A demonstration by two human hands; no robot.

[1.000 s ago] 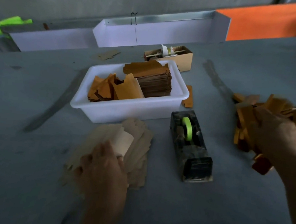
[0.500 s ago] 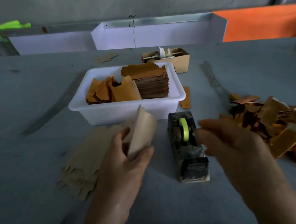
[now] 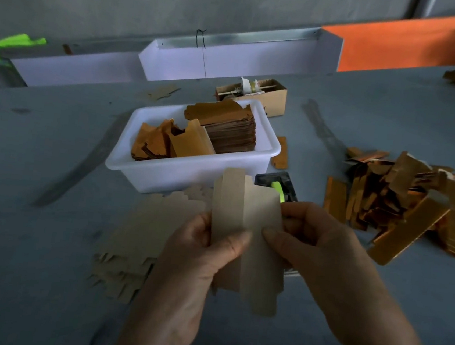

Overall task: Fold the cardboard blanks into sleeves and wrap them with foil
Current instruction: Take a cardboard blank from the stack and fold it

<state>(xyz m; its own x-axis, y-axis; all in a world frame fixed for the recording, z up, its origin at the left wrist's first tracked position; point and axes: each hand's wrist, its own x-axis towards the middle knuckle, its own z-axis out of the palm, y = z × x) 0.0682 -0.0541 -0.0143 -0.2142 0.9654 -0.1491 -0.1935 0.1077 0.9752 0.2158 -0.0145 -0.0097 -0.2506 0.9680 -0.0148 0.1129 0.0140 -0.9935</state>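
I hold one pale cardboard blank upright in front of me, above the table. My left hand grips its left edge with the thumb across the front. My right hand pinches its right side, thumb on the face. The blank is partly bent along a lengthwise crease. A spread pile of flat pale blanks lies on the table behind my left hand. A heap of gold foil-covered sleeves lies at the right. Stacked gold foil sheets sit in a white tub.
A black tape dispenser with a green roll stands behind the held blank, mostly hidden. A small open cardboard box sits behind the tub. White trays line the table's far edge, and an orange panel stands at the back right.
My left hand lifted one blank off the pile and brought it to the centre. My right hand left the foil sleeve heap, came across and took hold of the blank's right side.
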